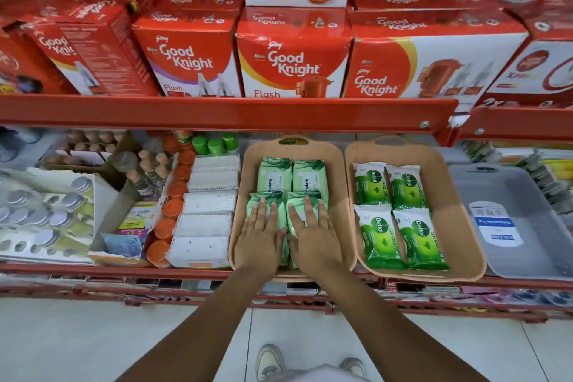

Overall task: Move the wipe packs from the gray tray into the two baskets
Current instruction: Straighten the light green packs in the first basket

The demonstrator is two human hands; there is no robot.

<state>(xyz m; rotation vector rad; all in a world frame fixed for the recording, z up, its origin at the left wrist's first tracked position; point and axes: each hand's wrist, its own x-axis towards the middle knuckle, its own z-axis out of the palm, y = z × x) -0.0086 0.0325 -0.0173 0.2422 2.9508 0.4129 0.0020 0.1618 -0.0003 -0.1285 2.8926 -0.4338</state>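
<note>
Left tan plastic basket (342, 195): four pale-green wipe packs (276, 175); left hand (262, 237) and right hand (313, 237) lie flat, fingers spread, on the front two. Right tan plastic basket (459, 211): four bright-green wipe packs (406, 184). Gray plastic tray (527, 195) stands rightmost.

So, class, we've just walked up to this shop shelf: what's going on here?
A person is sorting wipe packs on a shelf. Both hands lie flat, the left hand and right hand each pressing a front pale green pack in the left basket, which holds four. The right basket holds four Dettol packs in two rows. The gray tray beside it has no packs left, so the job looks nearly done.
</note>
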